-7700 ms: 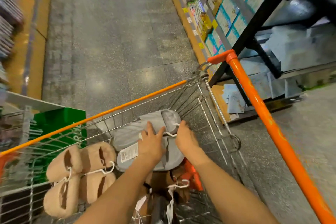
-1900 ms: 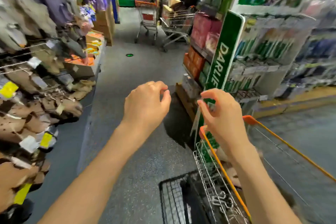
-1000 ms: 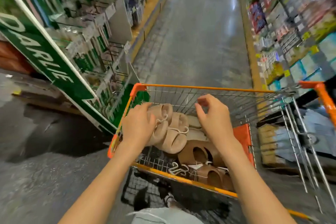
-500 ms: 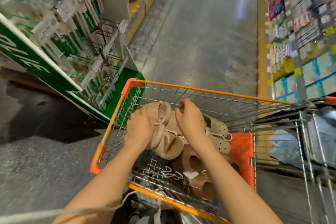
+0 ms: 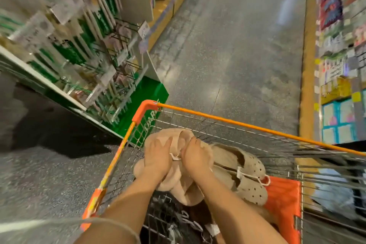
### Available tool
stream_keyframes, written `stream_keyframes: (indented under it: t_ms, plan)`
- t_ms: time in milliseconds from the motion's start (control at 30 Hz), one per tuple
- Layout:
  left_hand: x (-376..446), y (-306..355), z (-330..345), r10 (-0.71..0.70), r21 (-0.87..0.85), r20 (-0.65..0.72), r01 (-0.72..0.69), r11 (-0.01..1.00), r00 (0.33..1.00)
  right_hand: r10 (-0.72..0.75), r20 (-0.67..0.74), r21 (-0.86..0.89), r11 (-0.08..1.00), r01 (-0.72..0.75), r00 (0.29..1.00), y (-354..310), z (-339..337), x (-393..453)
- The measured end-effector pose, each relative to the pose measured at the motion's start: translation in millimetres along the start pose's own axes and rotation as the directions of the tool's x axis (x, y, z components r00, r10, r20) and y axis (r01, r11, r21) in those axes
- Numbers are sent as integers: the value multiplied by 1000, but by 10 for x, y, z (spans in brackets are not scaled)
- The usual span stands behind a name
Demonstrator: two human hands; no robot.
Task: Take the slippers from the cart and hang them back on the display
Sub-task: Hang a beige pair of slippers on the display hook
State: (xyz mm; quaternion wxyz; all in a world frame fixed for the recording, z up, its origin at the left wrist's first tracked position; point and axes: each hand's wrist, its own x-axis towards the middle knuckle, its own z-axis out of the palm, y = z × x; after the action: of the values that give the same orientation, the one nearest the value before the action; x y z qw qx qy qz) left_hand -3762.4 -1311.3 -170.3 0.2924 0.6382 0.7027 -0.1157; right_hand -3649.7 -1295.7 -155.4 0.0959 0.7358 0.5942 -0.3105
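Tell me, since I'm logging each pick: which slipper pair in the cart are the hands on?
The plain fuzzy beige pair at the cart's left side, under both the left hand and right hand. The perforated clog pair lies untouched to its right.
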Motion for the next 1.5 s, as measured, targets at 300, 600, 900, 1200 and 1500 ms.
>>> stream_keyframes:
  t_ms: [300,600,900,1200,1500]
  plan:
    - [30,26,136,88,122,130,-104,987,988,43,28,-73,997,-41,999,13,224,137]
    - [-84,309,24,91,168,78,-104,980,993,-101,-37,-177,980,93,994,-23,-215,-63]
    - [-460,356,-574,1,70,-334,24,997,943,-510,-48,-340,817,466,859,-471,-971,-607]
    - [-1533,-50,-1355,-153,-262,-555,2,965,817,-903,-182,-608,414,677,388,-1174,-1700,-1812]
    - [-3381,-1097,-1844,-541,-492,-711,231,839,449,-998,-66,-728,52,683,5,-2166,-1614,-3750]
